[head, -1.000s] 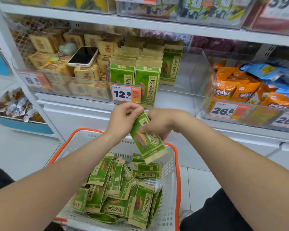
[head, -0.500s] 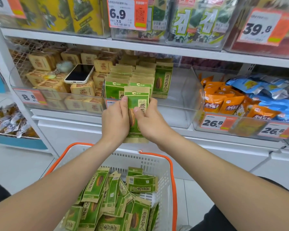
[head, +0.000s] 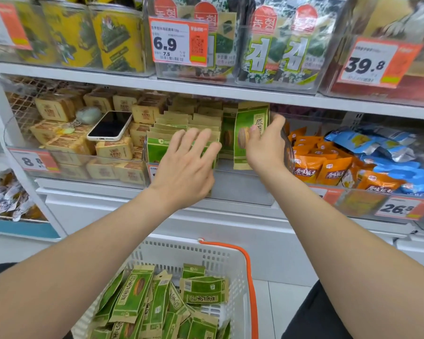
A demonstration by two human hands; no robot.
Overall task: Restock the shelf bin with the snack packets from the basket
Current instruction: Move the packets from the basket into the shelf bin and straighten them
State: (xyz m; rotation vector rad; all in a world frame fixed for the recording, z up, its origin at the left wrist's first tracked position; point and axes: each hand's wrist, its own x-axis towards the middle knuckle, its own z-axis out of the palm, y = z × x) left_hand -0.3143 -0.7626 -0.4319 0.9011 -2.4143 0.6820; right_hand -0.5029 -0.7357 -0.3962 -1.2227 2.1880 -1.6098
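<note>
My right hand [head: 264, 148] holds a green snack packet [head: 250, 128] upright inside the clear shelf bin [head: 240, 189], thumb on its front, at the bin's right side. My left hand [head: 184, 165] is spread with straight fingers in front of the rows of green packets [head: 167, 128] standing at the bin's left. Below, the white basket [head: 206, 255] with an orange handle holds several more green packets [head: 157, 304].
A phone [head: 109, 126] lies on tan boxed snacks in the bin to the left. Orange and blue packets [head: 328, 165] fill the bin to the right. Seaweed packs and price tags line the shelf above [head: 206, 89].
Both hands lifted the packet from over the basket to the bin. Now only my right hand holds it, inside the bin's right side, and my left hand has let go and opened.
</note>
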